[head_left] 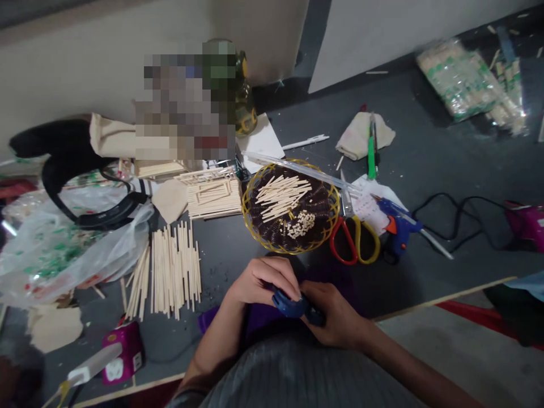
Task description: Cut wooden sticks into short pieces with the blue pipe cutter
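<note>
1. Close to the front of the dark grey table, just before the person's body, a dark blue plastic object is held between both hands, nearer to the viewer than the wicker basket.
2. Its slick-looking, rounded shell could slip if the two hands twist or press unevenly; it would probably drop towards the purple cloth or the lap.
3. A left elbow swung outwards might scatter the loose wooden sticks laid side by side on that side.
4. Reaching right, a sleeve or wrist could catch the scissors or the blue glue gun; a knock to the clear rods resting across the basket's rim could roll them off.
5. As for grip, the left hand is curled, fingers and thumb pinching the object's upper side with little gap.
6. The right hand closes around its darker end; how tightly, and where each fingertip sits, I cannot tell.
</note>
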Demonstrator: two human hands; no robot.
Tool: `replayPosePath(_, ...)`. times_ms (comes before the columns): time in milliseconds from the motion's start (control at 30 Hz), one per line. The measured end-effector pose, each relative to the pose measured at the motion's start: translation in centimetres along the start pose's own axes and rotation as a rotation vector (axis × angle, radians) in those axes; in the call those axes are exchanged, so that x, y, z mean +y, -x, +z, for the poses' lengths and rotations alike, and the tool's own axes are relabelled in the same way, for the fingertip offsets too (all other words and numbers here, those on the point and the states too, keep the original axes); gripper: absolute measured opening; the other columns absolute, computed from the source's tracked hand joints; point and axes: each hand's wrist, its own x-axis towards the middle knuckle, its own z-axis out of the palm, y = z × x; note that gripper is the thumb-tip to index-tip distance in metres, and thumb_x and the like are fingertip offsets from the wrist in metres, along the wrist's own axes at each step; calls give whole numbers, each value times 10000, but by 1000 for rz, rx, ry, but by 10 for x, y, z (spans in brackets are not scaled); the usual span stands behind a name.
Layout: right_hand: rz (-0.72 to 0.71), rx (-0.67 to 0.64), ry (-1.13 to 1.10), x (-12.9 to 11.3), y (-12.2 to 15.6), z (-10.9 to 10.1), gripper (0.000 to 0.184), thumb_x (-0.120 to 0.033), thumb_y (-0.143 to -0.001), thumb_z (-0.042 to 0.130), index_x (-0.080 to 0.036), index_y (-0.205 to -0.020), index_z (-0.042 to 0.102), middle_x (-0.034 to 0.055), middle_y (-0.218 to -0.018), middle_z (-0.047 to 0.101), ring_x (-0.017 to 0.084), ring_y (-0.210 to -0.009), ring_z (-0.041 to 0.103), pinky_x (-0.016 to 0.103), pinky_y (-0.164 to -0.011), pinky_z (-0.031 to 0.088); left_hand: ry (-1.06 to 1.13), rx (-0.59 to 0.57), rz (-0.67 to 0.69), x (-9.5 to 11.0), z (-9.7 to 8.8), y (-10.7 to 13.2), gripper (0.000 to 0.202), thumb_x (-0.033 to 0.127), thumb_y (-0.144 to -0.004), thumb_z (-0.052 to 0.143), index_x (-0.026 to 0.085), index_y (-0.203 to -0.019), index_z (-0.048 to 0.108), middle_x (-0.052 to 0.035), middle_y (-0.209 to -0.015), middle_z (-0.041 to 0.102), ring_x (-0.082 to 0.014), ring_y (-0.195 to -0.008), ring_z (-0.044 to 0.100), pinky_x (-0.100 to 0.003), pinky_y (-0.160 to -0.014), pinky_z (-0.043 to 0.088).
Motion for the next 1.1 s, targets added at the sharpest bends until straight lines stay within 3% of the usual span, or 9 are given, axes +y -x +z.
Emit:
replayPosePath(300,-127,30,6,14,2,9,109,-181,-664,474,-224,-764,472,-28,-619,506,115,-510,462,238,-498,319,76,-27,231,-1,10,-11,204,353,-834,695,175,-796,789,-111,-694,724,-160,-665,661,-267,-695,500)
replayPosePath(667,-208,79,63,18,-3,4,37,-212,-708,439,-235,-726,417,-45,-560,479,99,-457,448,237,-463,300,220,57,189,-8,19,-13,218,381,-783,742,197,-881,806,-113,-730,711,-167,-685,640,-264,-666,497)
replayPosePath(933,-208,118,130,21,-1,6,43,-237,-717,463,-227,-750,489,-25,-569,546,122,-488,513,238,-497,365,150,77,201,-5,21,-17,250,446,-759,747,216,-841,804,-99,-706,717,-167,-683,612,-280,-674,471)
replayPosePath(1100,-120,141,97,29,-6,11,148,-217,-792,510,-216,-646,483,-50,-509,467,90,-429,408,228,-472,320,64,168,118,-1,15,-12,253,427,-730,778,208,-855,796,-97,-763,716,-169,-725,599,-288,-697,463)
